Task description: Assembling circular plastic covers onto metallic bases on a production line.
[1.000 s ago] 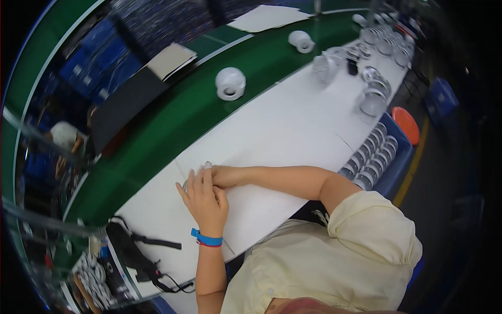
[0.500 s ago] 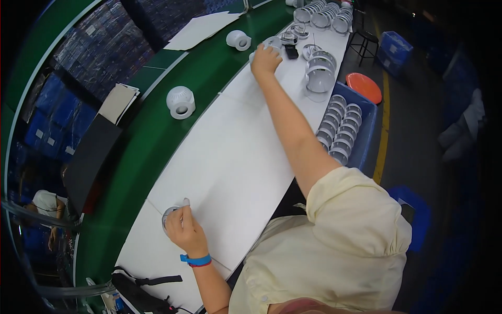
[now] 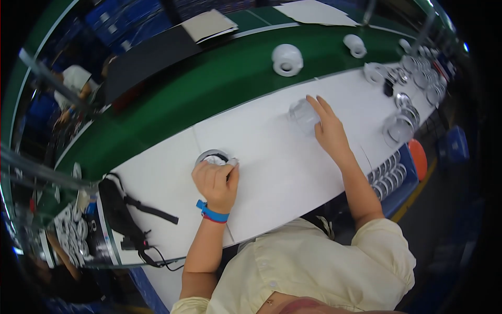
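Observation:
My left hand (image 3: 215,184), with a blue band at the wrist, is closed at the near edge of a round grey-and-white part (image 3: 213,155) on the white tabletop. The fingers cover much of this part, so its details are hidden. Farther right, my right hand (image 3: 330,131) grips a clear, dome-like plastic cover (image 3: 302,116) from its right side, over the table. Motion blurs the cover, and I cannot tell if it touches the surface.
Two white rounded housings (image 3: 287,60) stand on the green belt (image 3: 235,73) beyond the table. Clear domes (image 3: 400,128) and small parts sit at the table's right end. A blue bin (image 3: 410,183) holds rows of rings. A black strapped pouch (image 3: 117,206) lies left. Other people work at far left.
My right hand has come back from the table's far end, bringing the clear cover. My left hand stays at the round part. The whole view has swung to the left.

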Available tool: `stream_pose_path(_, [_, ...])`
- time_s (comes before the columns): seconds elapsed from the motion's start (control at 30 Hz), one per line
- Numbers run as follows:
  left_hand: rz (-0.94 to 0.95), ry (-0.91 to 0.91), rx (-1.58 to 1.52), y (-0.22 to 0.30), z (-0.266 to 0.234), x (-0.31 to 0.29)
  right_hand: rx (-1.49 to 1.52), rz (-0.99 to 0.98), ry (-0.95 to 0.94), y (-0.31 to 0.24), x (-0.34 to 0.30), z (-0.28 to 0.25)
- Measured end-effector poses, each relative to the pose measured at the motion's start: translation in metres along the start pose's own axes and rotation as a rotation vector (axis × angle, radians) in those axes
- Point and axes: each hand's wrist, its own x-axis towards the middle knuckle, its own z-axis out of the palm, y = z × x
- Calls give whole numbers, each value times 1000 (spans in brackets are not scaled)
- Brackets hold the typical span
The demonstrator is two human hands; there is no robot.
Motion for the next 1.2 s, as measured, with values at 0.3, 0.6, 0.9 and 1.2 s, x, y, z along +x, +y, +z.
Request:
stream_pose_path(0.3, [-115,22,13,1,0,0,574,-46,-436,-17,30,29])
stream_pose_path(0.6, [-262,26,-20,-2,-2,1,1666,613,-761,-38,12,92])
stream_pose_path(0.9, [-366,3,-38,1,-4,1,1496,201,-937,-94,-13,88])
stream_pose_path(1.2, [-301,14,23,2,-2,-1,1522,195,-903,-97,-15,82])
